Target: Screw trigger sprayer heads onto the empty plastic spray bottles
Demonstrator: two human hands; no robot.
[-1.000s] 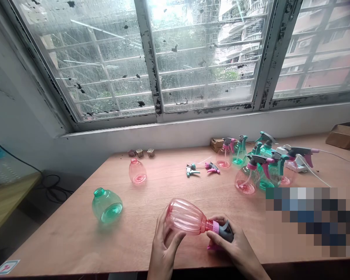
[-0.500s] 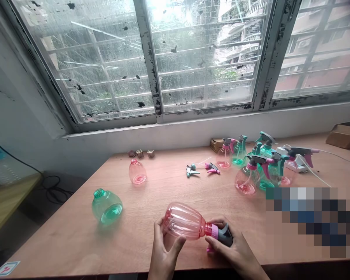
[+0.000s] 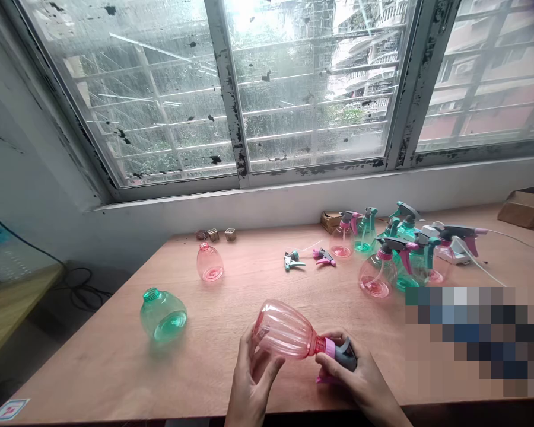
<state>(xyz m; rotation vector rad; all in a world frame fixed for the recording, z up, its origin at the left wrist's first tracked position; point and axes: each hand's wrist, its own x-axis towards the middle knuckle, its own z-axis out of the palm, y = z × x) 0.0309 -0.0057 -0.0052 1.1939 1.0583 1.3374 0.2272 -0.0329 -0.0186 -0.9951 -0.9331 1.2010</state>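
A clear pink spray bottle (image 3: 285, 330) lies tilted between my two hands, its base to the left and a little raised. My left hand (image 3: 253, 376) cups the base end, thumb below and fingers behind. At the neck, my right hand (image 3: 353, 367) is closed round the pink collar and dark grey spray head (image 3: 345, 354), whose pink trigger shows underneath. Further off stand an open green bottle (image 3: 162, 314) and a smaller open pink bottle (image 3: 210, 263), both without spray heads. Two loose spray heads, one teal (image 3: 293, 261) and one pink and grey (image 3: 324, 257), lie beyond the hands.
Several assembled spray bottles (image 3: 377, 276) crowd the right side of the wooden table (image 3: 93, 367). A white cable (image 3: 480, 264) runs among them. Small wooden blocks (image 3: 230, 235) sit at the back edge, and a cardboard box (image 3: 525, 207) is far right. A blurred patch covers the near right.
The bottle's base has risen slightly and the whole bottle has shifted a little to the right. Both hands keep their hold on it.
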